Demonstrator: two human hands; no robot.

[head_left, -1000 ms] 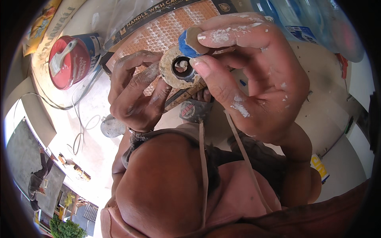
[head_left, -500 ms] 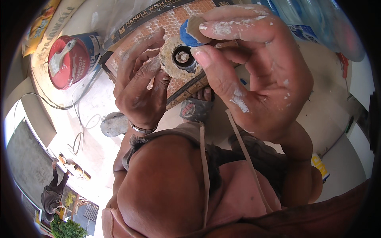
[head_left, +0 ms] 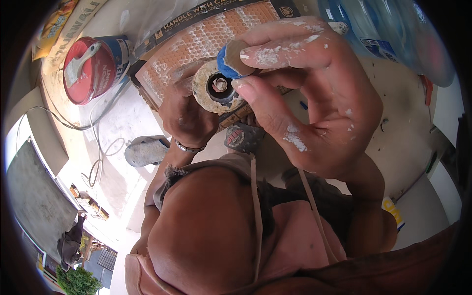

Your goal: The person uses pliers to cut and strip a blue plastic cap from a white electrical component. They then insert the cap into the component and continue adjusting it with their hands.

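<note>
Pinching a small blue-and-tan piece (head_left: 233,58) between thumb and fingertips, the right hand (head_left: 328,105) held it over the upper right part of a pale, rough-faced disc (head_left: 202,94); whether the two touched could not be told. White smears marked the right hand. A dark ring lined the disc's central hollow, where a pale lump sat. The left hand (head_left: 189,117) was curled at the disc's left and lower edge, partly hidden behind it, so how firmly that grip closed could not be told. Beyond both hands lay an orange box (head_left: 241,22) with a bubble-patterned surface. To its left stood a bucket (head_left: 101,81) with a red lid, a paintbrush (head_left: 80,65) across the top. A cable (head_left: 93,115) looped along the floor (head_left: 123,113) near a grey slipper (head_left: 145,151).
</note>
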